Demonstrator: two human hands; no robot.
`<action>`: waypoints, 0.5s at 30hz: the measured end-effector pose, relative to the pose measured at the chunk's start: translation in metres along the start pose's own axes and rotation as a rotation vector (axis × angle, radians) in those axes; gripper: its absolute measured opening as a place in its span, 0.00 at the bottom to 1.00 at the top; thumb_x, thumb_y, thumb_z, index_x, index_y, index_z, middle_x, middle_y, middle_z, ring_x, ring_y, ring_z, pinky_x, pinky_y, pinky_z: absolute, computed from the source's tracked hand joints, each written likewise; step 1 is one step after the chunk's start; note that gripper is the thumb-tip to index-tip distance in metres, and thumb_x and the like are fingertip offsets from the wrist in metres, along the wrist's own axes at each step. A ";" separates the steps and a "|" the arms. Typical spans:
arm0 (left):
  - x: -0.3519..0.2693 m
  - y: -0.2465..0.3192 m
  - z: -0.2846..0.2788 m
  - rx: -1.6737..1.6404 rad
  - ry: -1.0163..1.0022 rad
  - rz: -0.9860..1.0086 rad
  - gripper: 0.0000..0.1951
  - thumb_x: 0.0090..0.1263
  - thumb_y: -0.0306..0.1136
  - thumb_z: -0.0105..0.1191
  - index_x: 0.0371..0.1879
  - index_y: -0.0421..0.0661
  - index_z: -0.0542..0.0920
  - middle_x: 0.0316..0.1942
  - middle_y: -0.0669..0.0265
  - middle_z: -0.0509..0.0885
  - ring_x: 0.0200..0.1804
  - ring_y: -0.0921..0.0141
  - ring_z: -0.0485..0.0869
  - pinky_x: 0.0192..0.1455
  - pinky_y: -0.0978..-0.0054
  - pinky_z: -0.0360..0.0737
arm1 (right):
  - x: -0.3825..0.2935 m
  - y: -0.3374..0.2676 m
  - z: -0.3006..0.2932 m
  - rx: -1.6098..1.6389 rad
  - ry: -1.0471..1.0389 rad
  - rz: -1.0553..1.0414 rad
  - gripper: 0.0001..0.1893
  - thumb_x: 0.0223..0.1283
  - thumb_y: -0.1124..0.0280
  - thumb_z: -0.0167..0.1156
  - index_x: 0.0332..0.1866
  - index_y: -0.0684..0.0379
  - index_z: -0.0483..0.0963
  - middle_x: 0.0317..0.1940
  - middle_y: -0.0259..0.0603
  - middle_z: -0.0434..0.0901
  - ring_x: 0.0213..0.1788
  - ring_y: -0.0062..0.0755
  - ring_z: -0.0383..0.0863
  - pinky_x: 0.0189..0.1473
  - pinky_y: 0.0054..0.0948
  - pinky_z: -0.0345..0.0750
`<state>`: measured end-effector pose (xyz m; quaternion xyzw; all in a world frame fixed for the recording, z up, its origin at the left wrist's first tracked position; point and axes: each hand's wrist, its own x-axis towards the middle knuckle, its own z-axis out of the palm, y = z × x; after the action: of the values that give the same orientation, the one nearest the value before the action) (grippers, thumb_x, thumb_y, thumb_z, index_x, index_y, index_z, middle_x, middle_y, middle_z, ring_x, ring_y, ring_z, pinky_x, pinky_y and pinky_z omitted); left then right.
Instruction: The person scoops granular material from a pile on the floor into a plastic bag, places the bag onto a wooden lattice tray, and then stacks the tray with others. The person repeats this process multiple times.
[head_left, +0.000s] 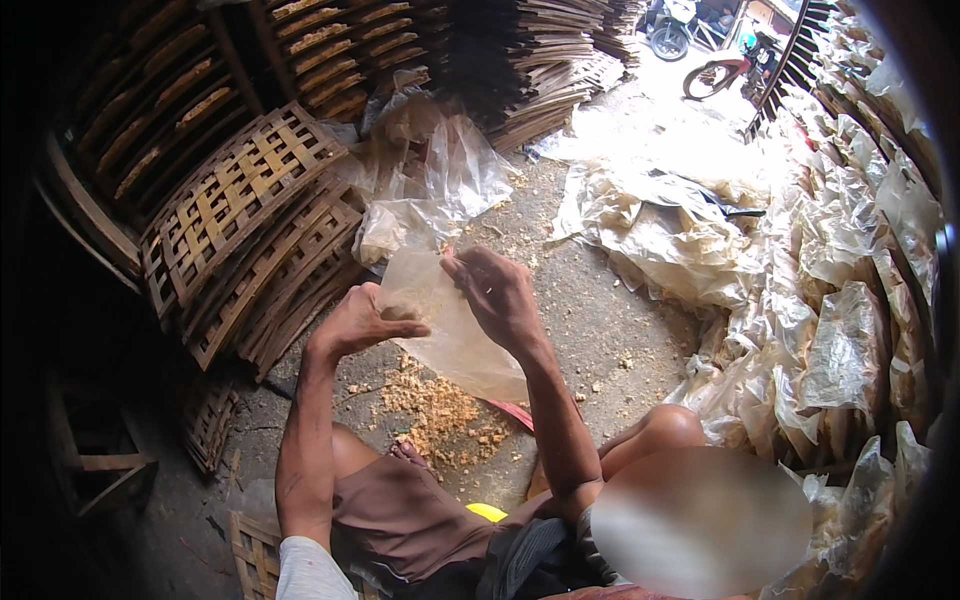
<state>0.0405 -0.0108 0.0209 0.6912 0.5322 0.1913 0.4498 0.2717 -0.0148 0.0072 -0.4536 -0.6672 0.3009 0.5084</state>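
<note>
A translucent plastic sheet or bag (472, 356) hangs in front of me, with crumbs clinging near its left side. My left hand (367, 322) is at the sheet's left edge, thumb stretched over it; whether it grips the plastic is unclear. Pinched between the fingers of my right hand (487, 292) is the sheet's upper edge. Beneath the sheet, orange-brown crumbs (442, 420) lie heaped on the concrete floor, close to my bare foot. A red strip (512, 414) shows under the sheet's lower edge.
Woven bamboo trays (240, 202) are stacked at the left, with racks behind them. Crumpled plastic sheets (427, 157) lie beyond my hands. More plastic (667, 247) spreads to the right, beside upright stacks draped in plastic (840, 345). Motorbikes (720, 75) stand outside at the back.
</note>
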 end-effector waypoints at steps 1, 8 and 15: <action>-0.001 0.004 0.004 -0.075 0.036 0.024 0.18 0.62 0.36 0.79 0.44 0.37 0.91 0.36 0.65 0.93 0.37 0.80 0.86 0.44 0.75 0.85 | 0.000 0.000 0.002 0.022 0.009 0.022 0.13 0.73 0.63 0.68 0.44 0.64 0.82 0.31 0.50 0.85 0.30 0.38 0.85 0.35 0.36 0.79; 0.002 -0.014 -0.005 -0.076 -0.090 -0.012 0.19 0.65 0.40 0.78 0.45 0.36 0.91 0.37 0.65 0.93 0.37 0.80 0.87 0.43 0.77 0.84 | 0.004 0.007 -0.003 0.049 0.088 0.014 0.13 0.73 0.62 0.68 0.45 0.64 0.83 0.32 0.51 0.87 0.33 0.36 0.88 0.38 0.35 0.81; 0.007 0.004 0.013 -0.119 0.039 0.046 0.16 0.64 0.39 0.78 0.40 0.38 0.92 0.34 0.67 0.92 0.36 0.82 0.85 0.40 0.78 0.81 | 0.002 0.007 0.002 0.057 0.100 -0.005 0.11 0.76 0.64 0.65 0.47 0.63 0.84 0.29 0.33 0.85 0.31 0.17 0.81 0.35 0.24 0.79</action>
<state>0.0550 -0.0099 0.0157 0.6716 0.5124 0.2464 0.4751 0.2723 -0.0102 0.0012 -0.4517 -0.6333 0.2955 0.5546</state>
